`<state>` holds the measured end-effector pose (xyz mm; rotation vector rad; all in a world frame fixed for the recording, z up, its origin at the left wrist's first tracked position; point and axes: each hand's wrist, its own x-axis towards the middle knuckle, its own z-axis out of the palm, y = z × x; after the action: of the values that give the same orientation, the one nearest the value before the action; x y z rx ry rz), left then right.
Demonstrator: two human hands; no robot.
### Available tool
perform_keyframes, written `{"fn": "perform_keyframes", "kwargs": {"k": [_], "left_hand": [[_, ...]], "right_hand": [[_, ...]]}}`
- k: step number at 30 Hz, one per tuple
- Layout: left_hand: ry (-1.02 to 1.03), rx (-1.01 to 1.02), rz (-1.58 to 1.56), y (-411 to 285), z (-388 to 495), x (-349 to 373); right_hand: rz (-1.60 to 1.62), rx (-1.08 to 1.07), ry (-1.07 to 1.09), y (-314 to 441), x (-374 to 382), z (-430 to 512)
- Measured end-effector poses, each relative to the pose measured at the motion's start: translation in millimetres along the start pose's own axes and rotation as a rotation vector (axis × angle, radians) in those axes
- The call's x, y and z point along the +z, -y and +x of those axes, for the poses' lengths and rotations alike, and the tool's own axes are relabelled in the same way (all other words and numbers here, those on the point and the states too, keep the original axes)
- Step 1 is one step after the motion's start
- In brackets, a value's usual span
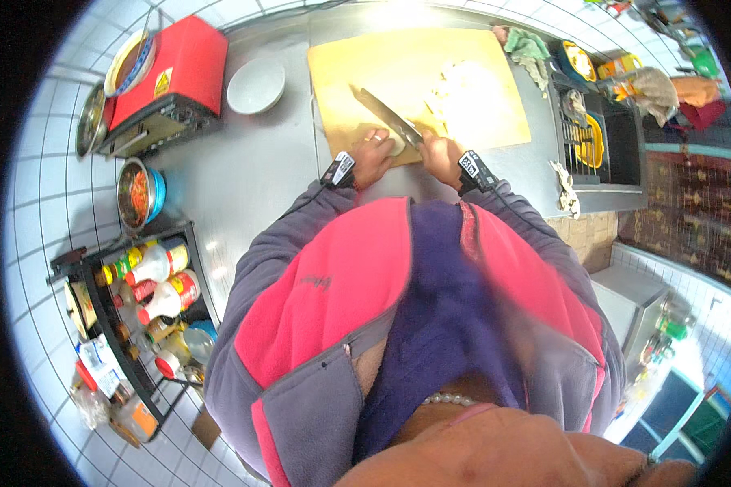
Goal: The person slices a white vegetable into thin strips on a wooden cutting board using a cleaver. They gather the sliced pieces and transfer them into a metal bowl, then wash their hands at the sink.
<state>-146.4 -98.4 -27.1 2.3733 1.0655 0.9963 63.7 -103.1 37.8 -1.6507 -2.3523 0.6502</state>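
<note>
My right hand (441,159) grips the handle of a kitchen knife (385,112), whose blade points to the far left across a yellow cutting board (347,64). My left hand (370,162) is on a pale, rounded piece of food (396,145) near the board's front edge, with its fingers bent over it. The blade lies right beside that piece; whether they touch I cannot tell. A pile of pale cut pieces (457,103) lies on the right half of the board, partly washed out by glare.
On the steel counter (268,158), a white bowl (256,86) stands left of the board. Beyond it are a red appliance (170,67) and a metal bowl of reddish food (139,198). Bottles (170,298) fill a rack at left. Cloths (527,52) and a sink (621,146) are at right.
</note>
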Motion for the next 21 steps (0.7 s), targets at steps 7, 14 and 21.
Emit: {"fn": "perform_keyframes", "kwargs": {"k": [7, 14, 21], "left_hand": [[0.075, 0.171, -0.047, -3, 49, 27], [0.021, 0.133, -0.035, -4, 54, 41], [-0.031, 0.127, -0.064, -4, 52, 44]], "right_hand": [[-0.011, -0.006, -0.086, -37, -33, -10], [-0.159, -0.001, -0.044, -35, -20, -12], [-0.096, 0.123, -0.075, -35, -19, -14]]}}
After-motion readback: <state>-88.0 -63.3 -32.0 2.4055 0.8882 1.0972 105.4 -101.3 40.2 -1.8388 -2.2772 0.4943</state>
